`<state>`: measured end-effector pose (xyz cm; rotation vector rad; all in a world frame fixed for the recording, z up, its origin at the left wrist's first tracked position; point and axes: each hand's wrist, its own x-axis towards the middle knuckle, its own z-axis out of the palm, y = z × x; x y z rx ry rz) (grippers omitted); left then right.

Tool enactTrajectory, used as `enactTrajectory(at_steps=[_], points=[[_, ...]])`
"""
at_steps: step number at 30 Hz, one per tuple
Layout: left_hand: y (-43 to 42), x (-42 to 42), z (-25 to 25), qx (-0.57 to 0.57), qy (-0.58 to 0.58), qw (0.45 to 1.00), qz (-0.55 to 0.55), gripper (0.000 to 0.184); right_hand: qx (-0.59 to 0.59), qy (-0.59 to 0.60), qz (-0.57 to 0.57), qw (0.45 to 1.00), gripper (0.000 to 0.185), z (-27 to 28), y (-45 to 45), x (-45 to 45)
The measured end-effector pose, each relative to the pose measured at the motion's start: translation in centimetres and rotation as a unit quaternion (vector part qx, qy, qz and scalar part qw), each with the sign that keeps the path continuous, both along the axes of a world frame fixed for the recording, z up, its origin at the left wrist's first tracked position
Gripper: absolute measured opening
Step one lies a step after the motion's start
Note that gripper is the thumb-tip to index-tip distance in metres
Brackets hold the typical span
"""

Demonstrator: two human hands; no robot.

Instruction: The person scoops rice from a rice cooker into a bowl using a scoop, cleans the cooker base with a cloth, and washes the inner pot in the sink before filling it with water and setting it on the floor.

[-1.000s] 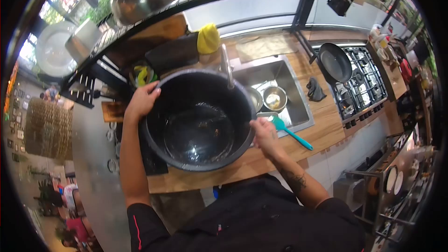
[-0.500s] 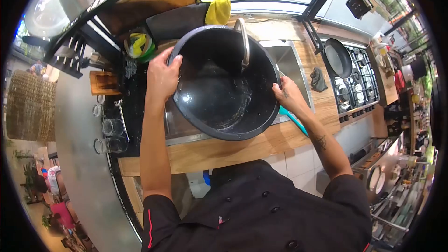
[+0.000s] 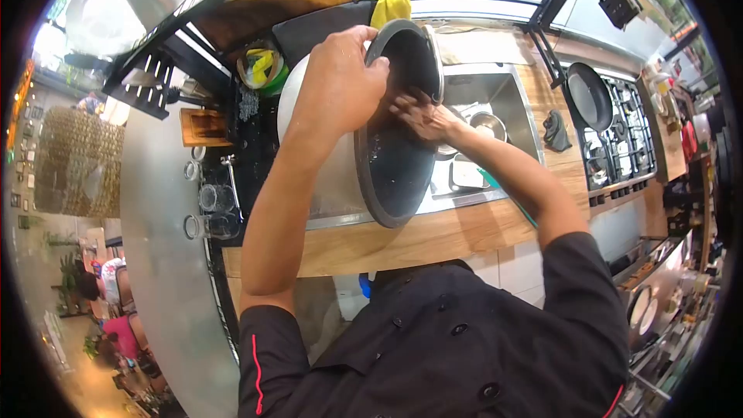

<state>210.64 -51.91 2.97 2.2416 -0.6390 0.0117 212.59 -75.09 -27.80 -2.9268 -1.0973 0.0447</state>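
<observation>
Left hand (image 3: 340, 81) clamped on the rim, and the deep, round black tub (image 3: 398, 162) tips steeply by the curved metal faucet (image 3: 438, 85)! Right hand (image 3: 422, 118) reaches inside, fingers slightly apart. With 1 hand gripping, steady that wet rim firmly.

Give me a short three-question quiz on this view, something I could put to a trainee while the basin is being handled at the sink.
1. Multiple choice: where is the right hand?
A) on the yellow cloth
B) reaching into the tipped basin
C) on the wooden counter

2. True or false: the black frying pan is on the stove.

3. Fill in the blank: the left hand holds the basin by its ____.

Key: 1. B; 2. true; 3. rim
</observation>
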Motion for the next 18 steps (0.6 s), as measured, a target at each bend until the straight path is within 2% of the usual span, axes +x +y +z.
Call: enactTrajectory(at_steps=[1,4,5,6,7,8,10,11,12,14,15,17,18], points=[[-0.5,-0.6,0.1,0.029,0.004,1.0,0.012,0.037,-0.044,0.056,-0.084,0.994,0.07,0.6,1.7,0.6],[-1.5,-0.9,-1.6,0.035,-0.039,0.998,0.043,0.04,-0.054,0.066,-0.147,0.985,0.074,2.0,6.1,-2.5],[-1.7,-0.7,-2.0,0.02,-0.055,0.996,0.063,0.04,0.04,-0.032,-0.144,0.988,0.067,-2.9,6.8,-3.2],[-1.8,-0.7,-2.0,0.033,-0.06,0.995,0.075,0.036,0.063,0.017,-0.156,0.986,0.071,-1.4,8.4,-4.8],[-1.9,-0.4,-2.3,0.037,-0.057,0.995,0.068,0.036,0.142,-0.048,-0.132,0.98,0.073,-4.5,9.7,-6.4],[-1.8,-0.1,-2.7,0.008,-0.029,0.996,0.081,0.035,0.149,0.143,-0.117,0.971,0.075,-0.4,10.3,-7.7],[-1.8,0.2,-3.2,-0.041,0.032,0.994,0.093,0.037,0.239,0.253,-0.104,0.932,0.08,0.0,11.4,-10.3],[-1.8,-0.1,-2.9,-0.039,0.034,0.994,0.098,0.037,0.292,0.38,-0.098,0.872,0.079,0.8,10.7,-11.0],[-2.1,-0.7,-2.0,-0.05,0.052,0.993,0.098,0.039,0.292,0.382,-0.094,0.871,0.079,2.0,9.6,-11.6],[-2.3,-1.5,-1.0,-0.057,0.068,0.991,0.098,0.041,0.218,0.285,0.016,0.933,0.075,4.0,6.5,-12.8],[-2.3,-1.7,-0.7,-0.046,0.072,0.992,0.091,0.041,0.139,0.226,0.022,0.964,0.072,4.6,5.1,-12.9],[-2.5,-1.8,-0.8,-0.021,0.078,0.994,0.067,0.041,0.042,0.148,0.082,0.985,0.071,5.9,1.7,-8.9],[-2.3,-1.3,-1.6,-0.051,0.08,0.995,0.04,0.037,0.105,0.065,0.095,0.988,0.066,1.7,0.0,-5.6]])
